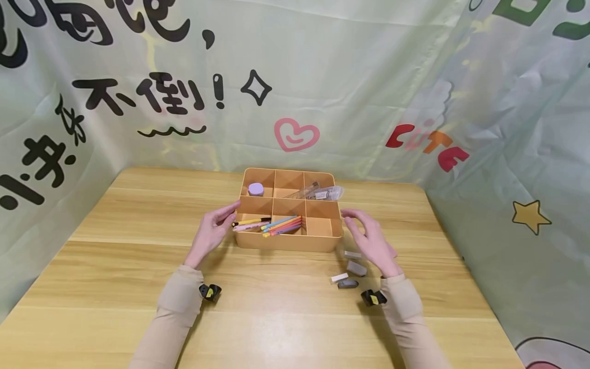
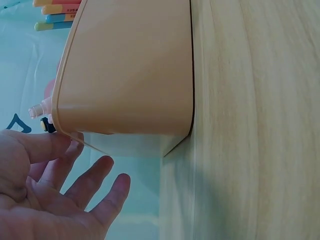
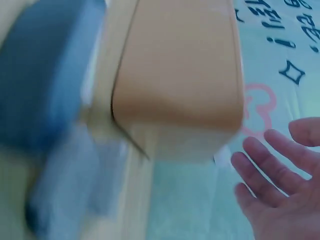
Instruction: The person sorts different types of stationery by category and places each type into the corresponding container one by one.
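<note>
Organizer box (image 1: 286, 243), tan, six compartments, between both hands; long axis roughly nine to three o'clock. Left hand (image 1: 214, 230), nearer: fingers loosely extended at the rim, box toward three o'clock; pinch or mere touch, cannot tell. Right hand (image 1: 370, 238): fingers spread, empty, just beside opposite wall, box toward ten o'clock. Contents: coloured pens (image 1: 286, 225) toward seven, lilac lidded item (image 1: 255, 189) at ten. Outside, toward five: grey block (image 1: 356, 268), possibly eraser.

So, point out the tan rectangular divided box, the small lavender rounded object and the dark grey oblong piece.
Tan rectangular divided box (image 1: 288, 243): head view, front wall.
Small lavender rounded object (image 1: 255, 189): head view, its top.
Dark grey oblong piece (image 1: 348, 284): head view, its middle.
</note>
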### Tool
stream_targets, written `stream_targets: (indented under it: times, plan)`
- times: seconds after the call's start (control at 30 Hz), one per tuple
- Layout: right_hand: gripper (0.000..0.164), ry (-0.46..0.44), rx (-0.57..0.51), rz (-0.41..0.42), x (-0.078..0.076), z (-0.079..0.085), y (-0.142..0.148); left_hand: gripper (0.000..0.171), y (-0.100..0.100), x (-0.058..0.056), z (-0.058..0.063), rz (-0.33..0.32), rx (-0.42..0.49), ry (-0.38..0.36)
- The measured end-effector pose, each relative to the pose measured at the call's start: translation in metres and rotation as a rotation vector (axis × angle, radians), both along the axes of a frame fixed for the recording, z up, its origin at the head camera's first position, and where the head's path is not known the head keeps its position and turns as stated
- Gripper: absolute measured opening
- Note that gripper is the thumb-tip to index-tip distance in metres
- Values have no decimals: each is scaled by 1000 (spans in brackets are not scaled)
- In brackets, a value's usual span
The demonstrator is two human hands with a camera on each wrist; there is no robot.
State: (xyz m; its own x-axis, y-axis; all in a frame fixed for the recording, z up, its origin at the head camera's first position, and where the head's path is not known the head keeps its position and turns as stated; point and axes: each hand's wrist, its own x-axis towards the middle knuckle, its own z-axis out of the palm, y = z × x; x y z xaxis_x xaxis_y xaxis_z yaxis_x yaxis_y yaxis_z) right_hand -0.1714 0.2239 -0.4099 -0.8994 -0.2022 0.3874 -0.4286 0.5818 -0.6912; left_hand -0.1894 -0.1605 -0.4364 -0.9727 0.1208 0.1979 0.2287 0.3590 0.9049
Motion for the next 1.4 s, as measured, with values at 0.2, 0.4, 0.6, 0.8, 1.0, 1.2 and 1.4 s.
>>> stream_targets:
  times: [0.2, 0.4, 0.6, 0.8, 1.0, 1.2, 1.4]
  plan:
    - [34, -128, 99, 26, 1, 7, 28, 41, 0, 0, -1, -6, -14, -8]
    - [32, -162, 247, 127, 3, 6, 45, 40, 0, 0, 0, -14, -1, -6]
    - [32, -240, 408, 225, 4, 0, 51, 40, -1, 0, 1, -10, -18, -17]
    - [27, -308, 467, 232, 1, -8, 47, 41, 0, -1, 1, -8, -21, -32]
    - [22, -328, 479, 251, 1, -10, 44, 41, 0, 0, 2, -6, -19, -42]
    - [18, -327, 497, 247, -2, -14, 43, 41, -1, 0, 1, -8, -20, -32]
    - [15, -315, 505, 231, -3, -19, 41, 41, -1, 0, 0, -8, -14, -35]
